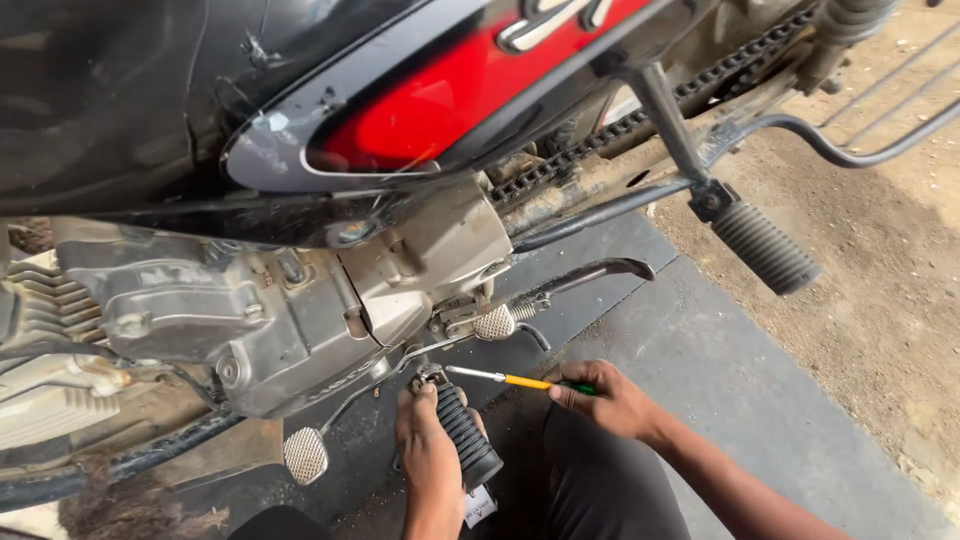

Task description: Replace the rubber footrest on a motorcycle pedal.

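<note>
Left hand (428,450) grips black footpeg (466,437); right hand (605,398) holds screwdriver (510,379)

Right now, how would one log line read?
left hand: grips black ribbed rubber footpeg | right hand: holds yellow-green screwdriver, tip at peg mount

I spot one small white tag (481,505) with dark print, low on the dark floor mat (700,370), peeking out beneath my left hand (428,455).

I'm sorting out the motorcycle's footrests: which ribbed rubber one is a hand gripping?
The lower front footrest, wrapped by the left hand. The rear footrest, upper right, hangs untouched.
</note>
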